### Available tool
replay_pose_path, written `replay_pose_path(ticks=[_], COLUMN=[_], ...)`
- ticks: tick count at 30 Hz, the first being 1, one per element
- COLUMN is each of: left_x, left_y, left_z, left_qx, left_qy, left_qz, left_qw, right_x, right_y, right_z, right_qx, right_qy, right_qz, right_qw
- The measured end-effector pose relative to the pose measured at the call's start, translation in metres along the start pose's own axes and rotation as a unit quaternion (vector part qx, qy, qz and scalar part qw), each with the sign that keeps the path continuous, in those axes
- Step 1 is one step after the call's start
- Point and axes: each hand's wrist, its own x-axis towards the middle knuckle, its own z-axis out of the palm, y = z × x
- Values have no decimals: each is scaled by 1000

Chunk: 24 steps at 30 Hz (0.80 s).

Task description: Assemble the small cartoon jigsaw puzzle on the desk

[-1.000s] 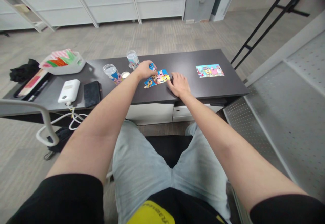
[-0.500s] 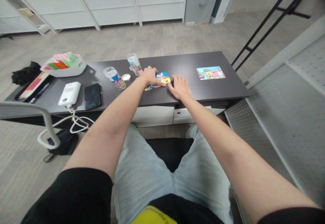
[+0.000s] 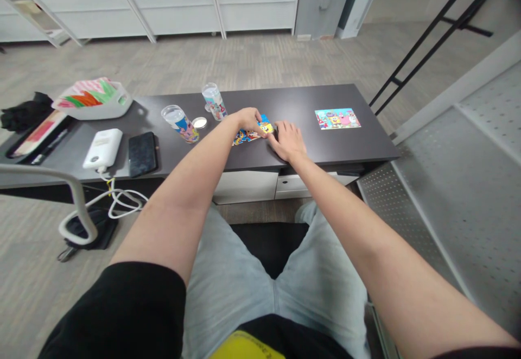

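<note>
A small, colourful cartoon jigsaw puzzle (image 3: pixel 246 137) with a ragged edge lies on the dark table (image 3: pixel 252 157). My left hand (image 3: pixel 249 120) bends over it from the left, thumb and fingers closed at what looks like a puzzle piece by its right side; the fingers largely hide it. Just to the right, my right hand (image 3: pixel 290 140) rests on the tabletop, fingers stretched out and apart, with the thumb tip at the puzzle's right edge. A rectangular cartoon picture (image 3: pixel 337 119) lies flat farther right. Behind my left forearm stand two clear printed cylinders, one near (image 3: pixel 180 124) and one far (image 3: pixel 214 101).
A round white lid (image 3: pixel 199 123) lies between the cylinders. Farther left are a black phone (image 3: pixel 142 154), a white power bank (image 3: pixel 103 148) with a white cable, a dark tray (image 3: pixel 40 140) and a white basket (image 3: pixel 97 110) of colourful items. A perforated metal panel (image 3: pixel 456 185) stands at right.
My left hand has drawn its fingers together and turned toward the puzzle's right side. My right hand stays nearly in place. The view has shifted slightly.
</note>
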Motion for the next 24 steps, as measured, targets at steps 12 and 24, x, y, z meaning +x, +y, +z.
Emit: replay_pose_path(ticks=[12, 24], left_x=[-17, -35], left_y=[20, 17], left_z=[-11, 0], left_qx=[174, 183], left_qy=[18, 55], left_qz=[67, 76], left_qw=[982, 979], right_x=[0, -1], right_y=[0, -2], right_z=[0, -3], right_qx=[-4, -5], right_qy=[-4, -13], right_qz=[2, 3], right_qw=[1000, 1000])
